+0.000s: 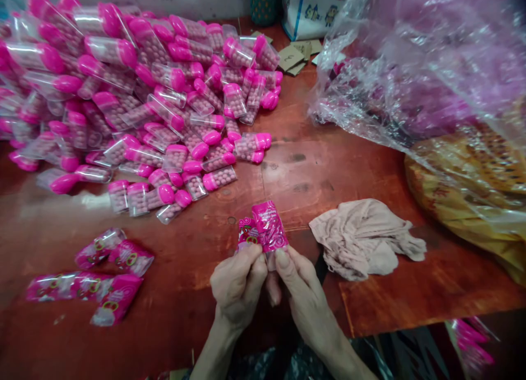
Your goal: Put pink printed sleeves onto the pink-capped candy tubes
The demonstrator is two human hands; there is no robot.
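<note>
One pink packet [270, 226], long axis forward

We see glossy, crinkled plastic on the pink packets [269, 226], smooth clear plastic on the tubes [225, 177], shiny plastic caps [166, 194], a worn, glossy wooden-looking tabletop [296, 172], matt rumpled cloth rag [365, 237], shiny creased plastic sheeting [382, 79], matt card pieces [290, 57].

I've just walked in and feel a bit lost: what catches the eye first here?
Probably the heap of pink-capped tubes, which fills the upper left. Next comes the crumpled clear plastic at the upper right. Low in the middle, the left hand and right hand hold small pink packets.
</note>
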